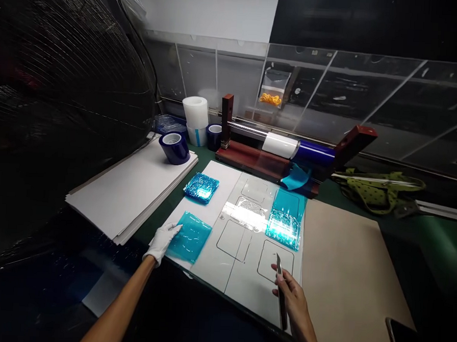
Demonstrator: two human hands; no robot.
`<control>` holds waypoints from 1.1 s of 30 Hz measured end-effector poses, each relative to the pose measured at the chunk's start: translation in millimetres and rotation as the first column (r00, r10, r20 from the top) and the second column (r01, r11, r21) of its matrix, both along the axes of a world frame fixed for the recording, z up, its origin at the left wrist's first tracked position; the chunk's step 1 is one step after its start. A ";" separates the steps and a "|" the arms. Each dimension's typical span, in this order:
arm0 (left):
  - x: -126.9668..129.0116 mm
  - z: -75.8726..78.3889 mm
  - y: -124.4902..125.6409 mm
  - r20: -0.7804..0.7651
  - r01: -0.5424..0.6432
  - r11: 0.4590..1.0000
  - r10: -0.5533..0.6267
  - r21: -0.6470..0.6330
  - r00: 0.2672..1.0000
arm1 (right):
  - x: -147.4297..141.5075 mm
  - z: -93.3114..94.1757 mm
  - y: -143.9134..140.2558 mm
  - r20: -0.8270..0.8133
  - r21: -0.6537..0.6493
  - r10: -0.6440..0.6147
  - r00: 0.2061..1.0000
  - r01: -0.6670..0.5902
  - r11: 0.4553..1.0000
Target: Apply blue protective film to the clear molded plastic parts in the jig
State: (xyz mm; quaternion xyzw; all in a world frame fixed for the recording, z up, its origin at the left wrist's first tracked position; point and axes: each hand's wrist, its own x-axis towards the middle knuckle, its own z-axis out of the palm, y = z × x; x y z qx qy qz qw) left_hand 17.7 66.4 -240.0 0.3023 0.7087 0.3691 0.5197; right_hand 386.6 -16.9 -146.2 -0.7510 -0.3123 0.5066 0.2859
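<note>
The gloved left hand (162,241) lies flat, fingers spread, pressing the near corner of a blue film square (190,236) against the white template board (245,284) at about eight o'clock on the tabletop (435,243). The bare right hand (293,299), down at five o'clock, pinches a slim craft knife (280,291) like a pen, blade tip hovering over one of the outlined rounded squares. To do this well, I'd say the pressing hand should stay flat and well away from the blade's line, and the knife ought to run at a low angle along the printed outline so the film doesn't drag or wrinkle. The film square itself looks thin, glossy and translucent cyan, faintly rippled, catching the lamp. A crinkled stack of blue film (201,187) sits at eleven o'clock from it, and a longer blue film strip (286,219) lies across the board at one o'clock, glaring white at its lower end. Beyond, at twelve, a wooden roll holder (275,158) carries white and blue rolls; a dark blue tape roll (175,148) stands on stacked white boards (131,186) at ten.
</note>
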 end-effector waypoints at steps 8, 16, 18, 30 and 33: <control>-14.1 -20.4 14.7 -0.492 0.099 0.994 -0.066 0.042 0.868 | 5.9 -24.4 9.2 0.108 0.039 -0.048 0.993 0.044 0.998; 86.1 4.7 54.7 -0.770 0.656 0.745 -0.345 0.123 0.536 | 10.3 -56.0 50.4 0.431 -0.033 0.098 0.897 -0.093 0.995; 118.7 11.2 68.2 -0.780 0.783 0.609 -0.429 0.123 0.456 | 8.2 -58.3 64.0 0.459 -0.038 0.102 0.882 -0.095 0.995; 186.6 -6.7 124.6 -0.780 0.976 0.183 -0.592 0.115 0.202 | 2.4 -65.0 93.2 0.346 -0.048 0.088 0.934 -0.077 0.996; 187.1 -2.7 131.2 -0.796 0.977 0.174 -0.570 0.125 0.203 | 4.3 -66.3 93.2 0.214 -0.048 0.078 0.974 -0.069 0.996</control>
